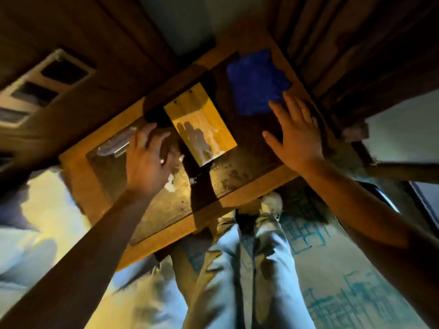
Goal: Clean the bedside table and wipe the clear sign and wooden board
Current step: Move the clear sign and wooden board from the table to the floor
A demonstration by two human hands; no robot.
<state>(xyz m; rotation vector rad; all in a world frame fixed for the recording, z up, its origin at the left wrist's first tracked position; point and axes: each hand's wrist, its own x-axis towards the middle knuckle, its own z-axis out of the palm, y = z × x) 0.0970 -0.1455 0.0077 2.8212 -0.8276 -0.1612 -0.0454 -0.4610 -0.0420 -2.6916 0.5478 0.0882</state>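
The wooden bedside table has a dark, speckled top with a lighter wood frame. A yellow wooden board lies near its middle, with pale smears on its near half. A blue cloth lies flat at the far right. The clear sign lies at the far left, blurred. My left hand hovers with fingers spread and slightly bent between the sign and the board, over some white scraps. My right hand is flat and spread, fingertips at the cloth's near edge.
Brown curtains hang behind and right of the table. A wall panel with switches sits at the left. Bedding lies at the lower left. My legs stand on patterned carpet in front of the table.
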